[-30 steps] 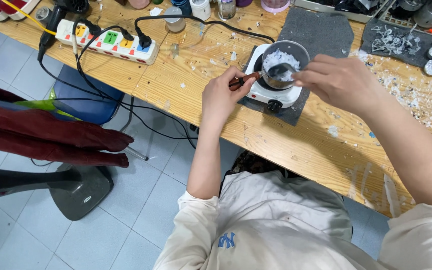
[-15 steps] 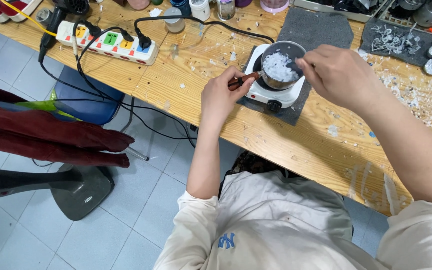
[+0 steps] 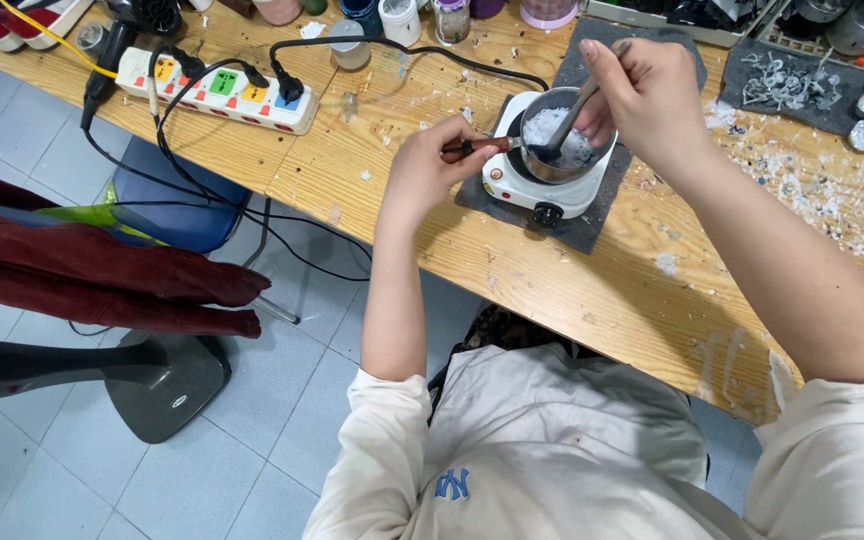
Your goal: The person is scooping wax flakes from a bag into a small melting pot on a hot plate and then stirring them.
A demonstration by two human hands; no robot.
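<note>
Stirring white bits in a small pot (image 3: 562,135)
Left hand (image 3: 422,165) holds the handle, right hand (image 3: 642,95) holds the spoon (image 3: 577,105); bits could spill if stirred hard

We reach both bare forearms forward, sleeves pushed to the elbows. Our left hand (image 3: 422,165) curls its fingers (image 3: 457,135) in a pinch, wrist bent. Our right hand (image 3: 647,100) is raised higher, fingers closed in a pinch.
</note>
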